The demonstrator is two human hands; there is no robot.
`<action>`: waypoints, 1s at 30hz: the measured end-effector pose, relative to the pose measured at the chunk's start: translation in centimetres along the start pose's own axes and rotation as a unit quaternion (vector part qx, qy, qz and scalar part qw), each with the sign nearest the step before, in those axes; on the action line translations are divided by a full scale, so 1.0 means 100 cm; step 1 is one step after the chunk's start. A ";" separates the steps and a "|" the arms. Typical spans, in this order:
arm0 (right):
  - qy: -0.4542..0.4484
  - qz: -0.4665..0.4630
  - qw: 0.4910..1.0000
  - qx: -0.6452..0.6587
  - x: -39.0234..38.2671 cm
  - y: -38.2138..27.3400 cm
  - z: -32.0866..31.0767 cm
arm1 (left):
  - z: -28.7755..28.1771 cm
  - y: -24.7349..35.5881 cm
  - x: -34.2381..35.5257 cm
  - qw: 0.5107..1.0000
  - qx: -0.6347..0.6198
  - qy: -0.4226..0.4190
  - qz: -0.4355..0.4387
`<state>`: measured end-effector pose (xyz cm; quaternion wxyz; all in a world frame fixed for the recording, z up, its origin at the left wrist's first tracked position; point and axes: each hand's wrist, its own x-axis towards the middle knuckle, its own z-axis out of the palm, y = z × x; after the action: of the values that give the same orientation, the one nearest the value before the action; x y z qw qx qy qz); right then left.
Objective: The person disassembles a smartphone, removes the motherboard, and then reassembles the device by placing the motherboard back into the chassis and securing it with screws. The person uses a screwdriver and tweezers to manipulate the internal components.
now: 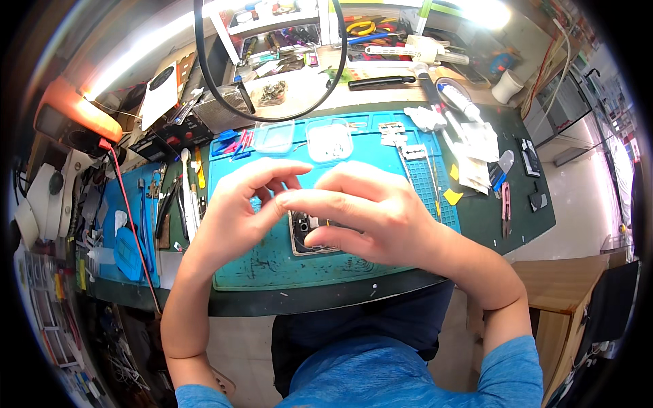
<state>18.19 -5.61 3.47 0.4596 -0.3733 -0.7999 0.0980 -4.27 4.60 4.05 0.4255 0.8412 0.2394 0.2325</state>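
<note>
Take the opened, phone-like device as the clock's centre, with twelve pointing away from the person. Far out at ten sits an orange-cased meter point(75, 112), a red lead point(126, 197) running down from it. Closer in, also near ten, a white-handled brush point(186, 180) lies off the edge of the blue mat point(252, 272).

Then the left hand point(238, 204), at ten and right by the work: fingers bent, thumb reaching in, half open. Its thumb meets or overlaps the right index finger; whether something tiny is pinched there I can't tell from here.

The device point(298, 238) itself lies on the mat under the hands, mostly hidden, a dark round-cornered part showing at its upper left. At twelve stands a clear tray point(310, 144) with small bits inside.

The right hand point(377, 211) arches over from two o'clock, loosely curved, its thumb above the device; I see no tool in it. Pink-handled pliers point(505, 204) lie well off, near three.

I'd judge this as bare-fingered fine work over the opened device. The next move seems to call for steady fingertips, and for parting the hands enough to see beneath.
</note>
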 end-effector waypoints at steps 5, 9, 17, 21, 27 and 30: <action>0.006 0.029 0.999 0.040 0.001 -0.002 0.004 | 0.008 0.022 -0.004 0.978 -0.189 -0.066 -0.065; 0.035 -0.007 0.997 0.069 0.006 0.001 0.008 | 0.011 0.018 -0.003 0.997 -0.040 -0.061 -0.004; -0.035 0.083 0.988 0.123 -0.002 -0.003 -0.001 | 0.020 0.013 -0.002 0.994 -0.085 -0.060 -0.020; -0.008 0.018 1.000 0.004 0.006 -0.009 0.001 | 0.022 0.005 0.001 0.996 0.021 -0.040 0.083; -0.009 0.069 0.995 0.070 -0.001 -0.005 0.006 | 0.024 0.007 -0.003 0.997 -0.051 -0.057 0.028; 0.013 0.013 1.000 -0.015 0.005 -0.008 0.004 | 0.023 0.004 -0.001 0.998 0.004 -0.070 0.003</action>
<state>17.28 -5.75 4.00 0.4626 -0.3922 -0.7903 0.0869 -2.92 2.91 3.17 0.4368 0.8579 0.2077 0.1733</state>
